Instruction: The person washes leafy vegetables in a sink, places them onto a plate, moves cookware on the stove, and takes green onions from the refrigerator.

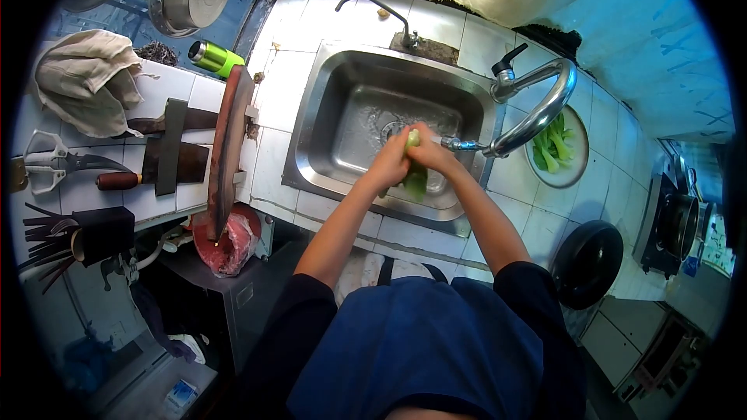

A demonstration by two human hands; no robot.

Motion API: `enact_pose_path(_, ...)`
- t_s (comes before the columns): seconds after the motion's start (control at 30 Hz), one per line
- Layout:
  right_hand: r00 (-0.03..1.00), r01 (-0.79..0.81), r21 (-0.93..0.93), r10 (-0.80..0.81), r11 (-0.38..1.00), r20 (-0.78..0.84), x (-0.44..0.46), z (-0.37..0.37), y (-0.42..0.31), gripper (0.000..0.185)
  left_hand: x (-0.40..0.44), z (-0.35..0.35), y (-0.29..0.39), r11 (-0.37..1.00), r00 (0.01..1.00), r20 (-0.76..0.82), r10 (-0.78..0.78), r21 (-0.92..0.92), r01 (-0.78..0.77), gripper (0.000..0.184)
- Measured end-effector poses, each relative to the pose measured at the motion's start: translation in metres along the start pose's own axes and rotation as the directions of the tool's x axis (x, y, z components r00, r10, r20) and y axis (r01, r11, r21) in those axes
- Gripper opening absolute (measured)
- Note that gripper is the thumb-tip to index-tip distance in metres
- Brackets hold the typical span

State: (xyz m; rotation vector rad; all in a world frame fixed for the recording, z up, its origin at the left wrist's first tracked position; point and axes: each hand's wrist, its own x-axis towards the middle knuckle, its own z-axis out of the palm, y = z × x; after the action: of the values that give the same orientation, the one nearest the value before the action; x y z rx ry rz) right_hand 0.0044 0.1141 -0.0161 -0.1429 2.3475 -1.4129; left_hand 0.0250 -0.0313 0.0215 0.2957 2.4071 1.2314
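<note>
Over the steel sink (317, 120), my two hands meet around a head of bok choy (416, 184). Its pale base points up and away from me, and its green leaves hang down towards me. My left hand (388, 165) wraps it from the left side. From the right, my right hand (433, 155) closes on it, just beside the spout of the curved chrome faucet (545, 109). Water lies or runs in the basin around the drain. More bok choy (554, 145) lies on a white plate (577, 174) to the right of the sink.
A second, thin faucet (381, 0) stands behind the sink. To the left are a cleaver (187, 163), scissors (74, 162), a cloth (85, 82), a green bottle (216, 58) and an upright wooden board (226, 152). A black wok (587, 264) stands at right, near a stove (657, 225).
</note>
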Motion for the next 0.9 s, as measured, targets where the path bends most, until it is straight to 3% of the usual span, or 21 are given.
enact_pose_path(0.1, 0.993, -0.118, -0.085, 0.12, 0.989, 0.019, 0.002, -0.002, -0.003, 0.038, 0.005, 0.006, -0.008, 0.997, 0.996, -0.056, 0.071, 0.044, -0.068, 0.062)
enact_pose_path(0.17, 0.978, -0.11, 0.161, 0.078, 0.981, 0.195, 0.004, -0.002, 0.008, 0.038, 0.004, -0.011, 0.007, 0.97, 0.995, 0.09, 0.035, -0.242, -0.013, 0.062)
enact_pose_path(0.2, 0.978, -0.112, 0.162, 0.079, 0.98, 0.196, 0.003, -0.007, 0.002, 0.038, 0.003, -0.019, 0.012, 0.97, 0.995, 0.091, 0.034, -0.242, -0.011, 0.062)
enact_pose_path(0.27, 0.858, -0.397, 0.272, 0.25, 0.877, 0.448, -0.003, -0.022, -0.021, 0.037, 0.002, -0.03, 0.017, 0.946, 0.966, 0.257, -0.01, -0.311, 0.092, 0.063)
enact_pose_path(0.3, 0.858, -0.398, 0.274, 0.249, 0.876, 0.45, -0.001, -0.021, -0.017, 0.037, 0.004, -0.029, 0.011, 0.951, 0.962, 0.272, -0.026, -0.289, 0.107, 0.063)
enact_pose_path(0.37, 0.929, -0.158, 0.035, 0.137, 0.987, 0.343, 0.007, -0.018, -0.008, 0.024, 0.007, -0.023, 0.004, 0.968, 0.969, 0.243, -0.033, -0.232, 0.091, 0.062)
enact_pose_path(0.4, 0.93, -0.159, 0.037, 0.137, 0.987, 0.342, 0.008, -0.016, -0.007, 0.024, 0.007, -0.024, 0.007, 0.981, 0.976, 0.215, -0.036, -0.178, 0.076, 0.06)
enact_pose_path(0.47, 0.988, 0.109, -0.359, -0.063, 0.927, 0.138, 0.01, -0.011, -0.006, 0.022, 0.008, -0.025, 0.013, 0.988, 0.972, 0.223, -0.074, -0.116, 0.102, 0.059)
enact_pose_path(0.5, 0.985, 0.04, -0.384, 0.028, 0.922, 0.168, 0.01, -0.012, -0.01, 0.021, 0.008, -0.026, 0.015, 0.99, 0.968, 0.224, -0.114, -0.056, 0.13, 0.057)
enact_pose_path(0.63, 0.979, 0.024, -0.478, 0.076, 0.878, 0.189, 0.012, -0.009, -0.015, 0.019, 0.01, -0.03, 0.0, 0.992, 0.957, 0.272, -0.103, -0.045, 0.119, 0.052)
enact_pose_path(0.7, 0.905, 0.169, -0.541, 0.088, 0.824, 0.417, 0.008, -0.019, -0.024, 0.017, 0.008, -0.044, 0.009, 0.983, 0.877, 0.448, -0.17, 0.012, 0.185, 0.052)
enact_pose_path(0.83, 0.878, 0.21, -0.501, 0.064, 0.839, 0.474, 0.004, -0.024, -0.03, 0.012, 0.002, -0.073, 0.014, 0.963, 0.805, 0.557, -0.205, -0.031, 0.266, 0.057)
enact_pose_path(0.9, 0.86, 0.361, -0.444, -0.108, 0.82, 0.499, 0.007, -0.023, -0.031, 0.012, 0.002, -0.083, 0.006, 0.953, 0.792, 0.579, -0.193, -0.082, 0.292, 0.057)
